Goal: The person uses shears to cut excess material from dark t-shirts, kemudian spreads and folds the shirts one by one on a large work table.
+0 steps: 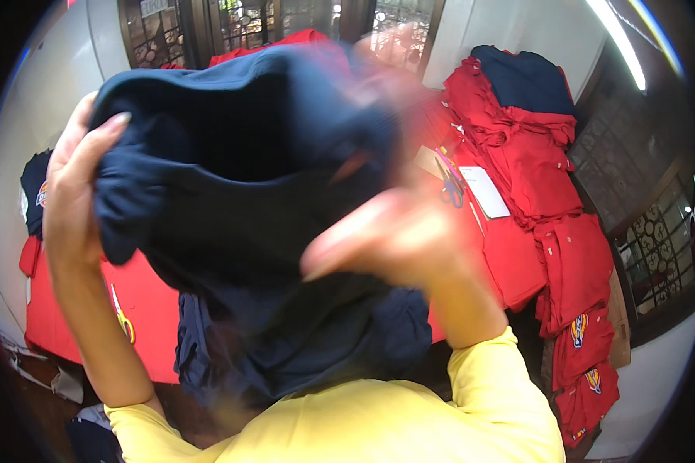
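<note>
A navy shirt [232, 224] is held up before me, its wide dark opening turned toward me. My left hand [73, 185] grips the shirt's left side, thumb in front and fingers partly hidden behind the cloth. My right hand [398, 239] is at the shirt's right side, thumb pointing left across the fabric. Motion smears its fingers, so whether it grips the cloth cannot be made out. Below the raised shirt, more navy cloth [394, 324] lies at the near table edge.
A red-covered table [150, 309] spreads underneath. Yellow-handled scissors [123, 320] lie left; dark-handled scissors [452, 193] and a white paper [483, 191] lie right. Stacks of red shirts [544, 177] line the right side, with a navy folded garment [521, 79] on top. Another navy garment [35, 193] sits far left.
</note>
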`<state>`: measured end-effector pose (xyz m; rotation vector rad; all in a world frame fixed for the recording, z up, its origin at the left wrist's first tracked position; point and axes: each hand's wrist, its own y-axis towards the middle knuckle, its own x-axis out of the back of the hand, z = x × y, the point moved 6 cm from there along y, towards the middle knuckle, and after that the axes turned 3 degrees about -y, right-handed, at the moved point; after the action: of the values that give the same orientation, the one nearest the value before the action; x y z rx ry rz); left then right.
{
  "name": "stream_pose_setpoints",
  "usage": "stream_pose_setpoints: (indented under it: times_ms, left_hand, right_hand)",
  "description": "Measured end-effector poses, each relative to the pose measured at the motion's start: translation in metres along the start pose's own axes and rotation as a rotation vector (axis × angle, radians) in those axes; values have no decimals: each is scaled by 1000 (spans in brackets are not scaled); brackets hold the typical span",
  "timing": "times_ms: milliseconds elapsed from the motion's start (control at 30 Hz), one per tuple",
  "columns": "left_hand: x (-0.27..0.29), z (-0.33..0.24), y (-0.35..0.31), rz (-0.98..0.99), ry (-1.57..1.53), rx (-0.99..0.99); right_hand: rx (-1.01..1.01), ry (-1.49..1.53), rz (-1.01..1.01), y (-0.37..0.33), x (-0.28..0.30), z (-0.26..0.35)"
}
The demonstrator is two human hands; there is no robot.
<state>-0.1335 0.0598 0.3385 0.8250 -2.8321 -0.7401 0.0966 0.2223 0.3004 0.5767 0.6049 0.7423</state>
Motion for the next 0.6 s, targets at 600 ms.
stream_pose_setpoints:
  times_ms: [600]
  left_hand:
    - [-278, 167, -200, 958, 306, -451]
  right_hand:
    - [29, -862, -658, 53, 275, 188]
